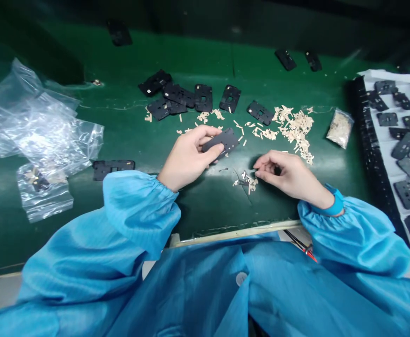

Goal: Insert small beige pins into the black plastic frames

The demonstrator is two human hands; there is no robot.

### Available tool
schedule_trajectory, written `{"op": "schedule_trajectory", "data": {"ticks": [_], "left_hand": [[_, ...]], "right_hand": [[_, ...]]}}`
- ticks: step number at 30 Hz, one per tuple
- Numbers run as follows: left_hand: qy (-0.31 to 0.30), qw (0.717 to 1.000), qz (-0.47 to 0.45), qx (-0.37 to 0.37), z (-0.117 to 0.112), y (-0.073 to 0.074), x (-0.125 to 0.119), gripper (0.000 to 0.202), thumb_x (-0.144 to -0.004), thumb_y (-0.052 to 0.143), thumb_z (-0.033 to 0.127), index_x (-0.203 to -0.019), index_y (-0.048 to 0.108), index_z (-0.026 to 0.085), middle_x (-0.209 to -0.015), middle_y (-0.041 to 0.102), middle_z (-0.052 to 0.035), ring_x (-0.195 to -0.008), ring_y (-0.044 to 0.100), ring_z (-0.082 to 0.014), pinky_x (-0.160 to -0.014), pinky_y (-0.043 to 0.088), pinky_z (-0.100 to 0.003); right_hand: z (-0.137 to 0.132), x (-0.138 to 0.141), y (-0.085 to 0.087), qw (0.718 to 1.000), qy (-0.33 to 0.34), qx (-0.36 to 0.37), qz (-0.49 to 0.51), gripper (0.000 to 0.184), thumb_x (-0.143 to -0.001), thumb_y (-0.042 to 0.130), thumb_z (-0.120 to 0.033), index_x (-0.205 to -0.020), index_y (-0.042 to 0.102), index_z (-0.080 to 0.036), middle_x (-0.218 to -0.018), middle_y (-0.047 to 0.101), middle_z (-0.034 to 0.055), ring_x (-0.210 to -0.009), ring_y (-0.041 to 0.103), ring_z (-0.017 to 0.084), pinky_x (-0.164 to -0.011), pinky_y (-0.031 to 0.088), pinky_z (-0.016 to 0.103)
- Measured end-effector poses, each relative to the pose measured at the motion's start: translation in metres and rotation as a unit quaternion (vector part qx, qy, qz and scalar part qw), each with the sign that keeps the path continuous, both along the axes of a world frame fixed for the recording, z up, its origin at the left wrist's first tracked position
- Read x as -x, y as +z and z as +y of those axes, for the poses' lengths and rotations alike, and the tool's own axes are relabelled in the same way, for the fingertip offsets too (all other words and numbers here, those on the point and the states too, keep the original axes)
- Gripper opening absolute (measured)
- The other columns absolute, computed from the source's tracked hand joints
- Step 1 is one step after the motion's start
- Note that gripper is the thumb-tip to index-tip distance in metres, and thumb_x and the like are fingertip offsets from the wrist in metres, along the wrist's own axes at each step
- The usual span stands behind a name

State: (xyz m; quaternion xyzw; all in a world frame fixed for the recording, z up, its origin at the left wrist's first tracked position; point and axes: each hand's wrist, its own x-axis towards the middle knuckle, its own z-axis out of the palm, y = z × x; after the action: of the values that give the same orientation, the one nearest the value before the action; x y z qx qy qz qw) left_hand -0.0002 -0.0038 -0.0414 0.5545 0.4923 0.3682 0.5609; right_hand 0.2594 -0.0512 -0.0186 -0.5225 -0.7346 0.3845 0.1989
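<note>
My left hand [187, 157] grips a flat black plastic plate [226, 139], thumb on top, just above the green table [128, 135]. My right hand [289, 175] rests on the table to its right, fingers pinched together at a small heap of pale paper scraps [249, 181]. What the fingertips pinch is too small to name. Both arms wear blue sleeves.
Several more black plates [180, 96] lie beyond my hands, one [113, 167] at the left. Pale scraps [294, 128] are strewn at centre right beside a small filled bag [339, 127]. A white tray [377, 75] of plates stands at right. Clear bags [40, 131] lie at left.
</note>
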Motion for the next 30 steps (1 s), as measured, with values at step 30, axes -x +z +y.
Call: {"op": "schedule_trajectory", "data": {"ticks": [30], "left_hand": [[-0.065,0.995,-0.072,0.003,-0.003,0.005,-0.001,0.014,-0.095,0.060,0.022,-0.104,0.051,0.017,-0.088,0.074,-0.0056,-0.076,0.069,-0.0148,-0.072,0.058,-0.032]], "right_hand": [[0.026,-0.012,0.027,0.959,-0.005,0.259,0.111,0.018,-0.081,0.078,-0.025,-0.081,0.060,-0.020,-0.081,0.075,0.0036,-0.059,0.064,0.011,-0.056,0.051,0.024]]}}
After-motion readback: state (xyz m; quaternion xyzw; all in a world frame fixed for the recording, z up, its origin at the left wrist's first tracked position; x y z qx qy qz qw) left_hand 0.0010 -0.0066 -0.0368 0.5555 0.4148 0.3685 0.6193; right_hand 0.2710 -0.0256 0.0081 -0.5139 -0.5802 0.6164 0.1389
